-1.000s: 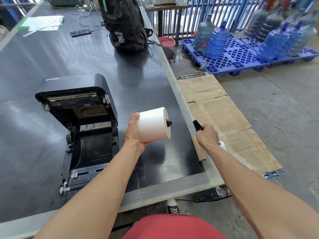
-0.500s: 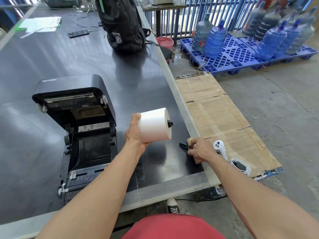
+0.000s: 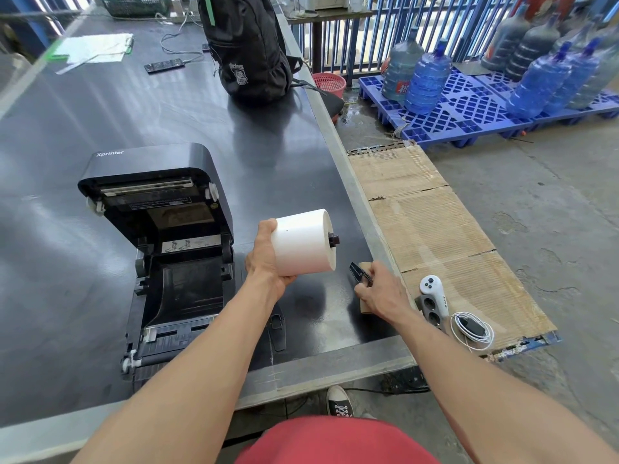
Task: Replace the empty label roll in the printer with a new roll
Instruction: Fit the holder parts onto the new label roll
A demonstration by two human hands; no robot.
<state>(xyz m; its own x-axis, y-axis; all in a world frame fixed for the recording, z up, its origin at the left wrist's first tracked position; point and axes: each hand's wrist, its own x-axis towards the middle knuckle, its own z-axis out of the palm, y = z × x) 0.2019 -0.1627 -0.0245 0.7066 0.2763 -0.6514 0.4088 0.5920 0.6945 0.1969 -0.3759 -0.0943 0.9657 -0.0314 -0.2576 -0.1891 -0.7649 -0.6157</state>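
My left hand (image 3: 264,259) grips a full white label roll (image 3: 303,242) in the air, just right of the printer. A black spindle end (image 3: 334,241) sticks out of the roll's right face. The black Xprinter label printer (image 3: 174,286) stands on the dark table (image 3: 100,112) with its lid (image 3: 150,175) tilted up and its roll bay bare. My right hand (image 3: 380,291) is down on the table near the right edge and pinches a black plastic piece (image 3: 356,273). An empty brown cardboard core (image 3: 364,307) lies under that hand.
Another black plastic part (image 3: 278,329) lies beside the printer's front. A black backpack (image 3: 251,51), a phone (image 3: 164,66) and papers (image 3: 93,48) are at the far end. On the floor cardboard lie a white controller (image 3: 433,288), a power strip (image 3: 432,311) and a cable (image 3: 472,329).
My right hand came down from above the table's edge to the tabletop with the black piece, onto the cardboard core. The left hand keeps the roll in the same place.
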